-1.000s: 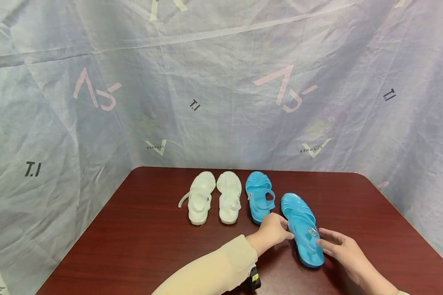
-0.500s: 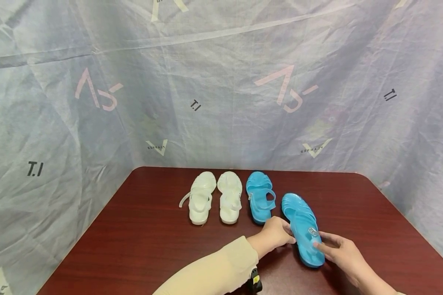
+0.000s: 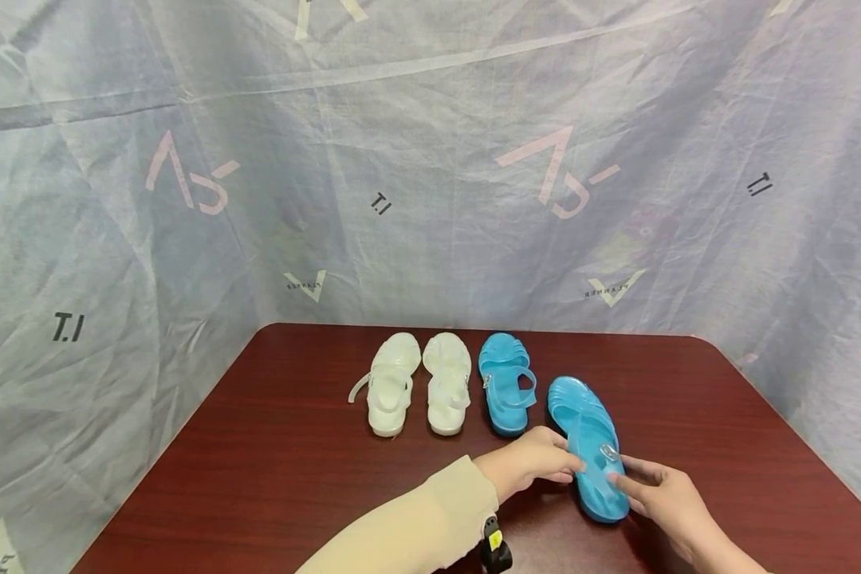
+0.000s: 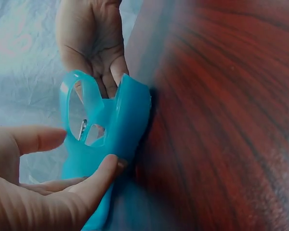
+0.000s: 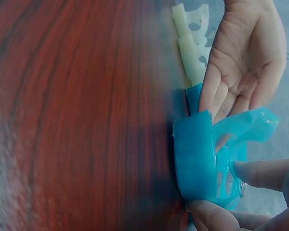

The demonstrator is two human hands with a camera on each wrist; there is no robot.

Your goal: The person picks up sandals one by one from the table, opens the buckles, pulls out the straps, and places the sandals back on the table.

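Note:
A blue jelly sandal (image 3: pixel 595 454) lies angled on the table, toe pointing away, with a clear buckle on its right side. My left hand (image 3: pixel 541 461) holds its left edge near the heel. In the left wrist view, the thumb reaches toward the strap loop and a finger presses the sole's side (image 4: pixel 127 115). My right hand (image 3: pixel 663 494) grips the other side. Its thumb touches the strap and a finger lies against the sole in the right wrist view. Some fingertips are hidden by the sandal.
A second blue sandal (image 3: pixel 504 387) stands left of the held one. Two white sandals (image 3: pixel 391 387) are farther left, one with its strap sticking out. The dark red table (image 3: pixel 280 446) ends at a hanging patterned cloth (image 3: pixel 430 199).
My left hand has shifted slightly right, bringing the thumb over the sandal's edge. The right thumb has moved a little inward onto the strap. The sandal has barely moved.

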